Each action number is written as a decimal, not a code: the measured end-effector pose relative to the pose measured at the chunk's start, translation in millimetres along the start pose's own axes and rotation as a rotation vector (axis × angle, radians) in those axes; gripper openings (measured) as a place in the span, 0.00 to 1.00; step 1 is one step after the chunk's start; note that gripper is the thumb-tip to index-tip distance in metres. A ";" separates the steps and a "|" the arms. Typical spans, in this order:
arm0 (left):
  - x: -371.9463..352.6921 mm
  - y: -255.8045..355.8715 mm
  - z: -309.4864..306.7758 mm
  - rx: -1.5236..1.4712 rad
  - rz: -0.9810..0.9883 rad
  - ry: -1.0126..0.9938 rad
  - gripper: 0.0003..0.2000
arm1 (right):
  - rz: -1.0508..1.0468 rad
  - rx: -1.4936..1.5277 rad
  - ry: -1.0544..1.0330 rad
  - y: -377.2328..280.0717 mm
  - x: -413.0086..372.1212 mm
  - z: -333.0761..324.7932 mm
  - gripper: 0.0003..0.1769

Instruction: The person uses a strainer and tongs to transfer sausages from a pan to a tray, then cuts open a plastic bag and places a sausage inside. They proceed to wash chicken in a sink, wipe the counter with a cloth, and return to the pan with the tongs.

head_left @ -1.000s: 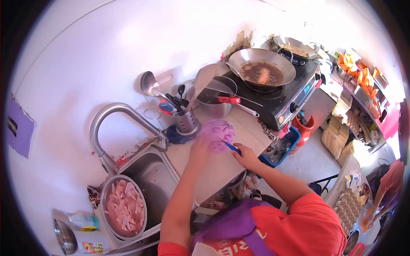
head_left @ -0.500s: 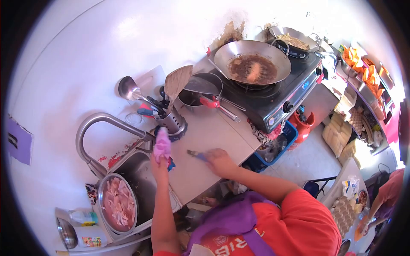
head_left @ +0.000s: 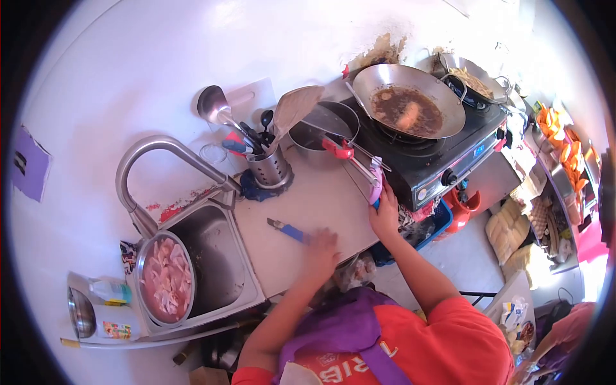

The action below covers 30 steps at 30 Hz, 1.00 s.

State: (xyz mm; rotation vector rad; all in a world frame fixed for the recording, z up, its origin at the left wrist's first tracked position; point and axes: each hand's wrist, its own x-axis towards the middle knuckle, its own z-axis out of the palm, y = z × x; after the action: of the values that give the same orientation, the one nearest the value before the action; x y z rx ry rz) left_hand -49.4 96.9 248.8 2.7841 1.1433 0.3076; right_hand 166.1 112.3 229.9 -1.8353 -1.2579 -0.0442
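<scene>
Pinching pink cloth (head_left: 376, 181) beside stove (head_left: 431, 168): right hand (head_left: 385, 217) fingers now; left hand (head_left: 321, 248) replaces it on knife (head_left: 287, 230), grip unclear.

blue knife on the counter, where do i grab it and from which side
Grip the blue handle, not the dark blade end pointing toward the sink. The knife lies flat on the counter with its handle end nearest the left hand, so come down from above on that side. The right hand is clamped on a pink cloth.

Red short-sleeve tee w/ white lettering, purple strap, bare arms
</scene>
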 end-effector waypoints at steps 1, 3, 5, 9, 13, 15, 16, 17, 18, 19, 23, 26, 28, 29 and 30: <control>-4.4 -9.1 3.4 -0.022 -0.040 -0.012 0.23 | 0.043 -0.069 -0.045 -1.4 5.2 3.5 0.36; -12.4 -27.8 3.3 -0.021 -0.096 -0.015 0.22 | 0.129 -0.199 -0.127 -9.4 25.0 16.1 0.35; -24.2 -44.5 -0.5 0.018 -0.127 -0.009 0.21 | 0.082 -0.333 -0.142 5.7 41.0 48.9 0.34; -46.0 -64.6 -11.2 -0.119 -0.128 0.138 0.19 | 0.040 -0.320 -0.236 33.4 53.5 102.2 0.26; -71.3 -26.4 -0.9 -1.237 -0.479 0.020 0.16 | -0.349 -0.081 -0.317 -15.8 26.7 38.6 0.26; -84.9 -8.6 15.8 -1.822 -0.739 -0.194 0.17 | -0.374 0.186 -0.382 -40.0 22.1 3.2 0.28; -89.0 -5.9 29.0 -1.981 -0.823 -0.274 0.17 | -0.250 0.145 -0.380 -24.3 22.7 8.0 0.27; -92.5 -5.0 42.1 -2.139 -0.907 -0.358 0.17 | -0.126 0.102 -0.379 4.3 24.8 17.6 0.27; -93.8 -5.6 54.6 -2.209 -0.935 -0.368 0.17 | -0.002 0.056 -0.375 21.5 29.2 24.8 0.27; -95.5 -5.4 68.4 -2.281 -0.965 -0.382 0.17 | 0.019 0.028 -0.358 24.6 34.8 27.4 0.28; -94.0 -9.5 119.8 -2.638 -0.954 -0.221 0.15 | -0.152 -0.009 -0.350 38.6 56.7 62.9 0.29; -85.6 -0.1 127.8 -2.576 -1.024 -0.099 0.15 | -0.409 0.012 -0.361 2.6 52.9 70.3 0.30; -85.4 2.8 132.2 -2.662 -1.041 -0.080 0.15 | -0.496 0.003 -0.449 -20.7 34.8 57.3 0.25; -83.7 1.0 132.7 -2.701 -1.041 -0.065 0.15 | -0.555 0.072 -0.494 -28.7 18.6 52.9 0.25; -81.4 0.3 129.6 -2.663 -1.054 -0.045 0.15 | -0.621 0.143 -0.538 -35.5 1.2 47.4 0.26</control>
State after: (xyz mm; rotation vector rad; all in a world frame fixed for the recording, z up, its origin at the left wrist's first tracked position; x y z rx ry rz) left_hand -75.9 35.4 111.2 -0.1297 0.6063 0.6753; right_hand 119.5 148.4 224.3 -1.3086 -2.1132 0.2076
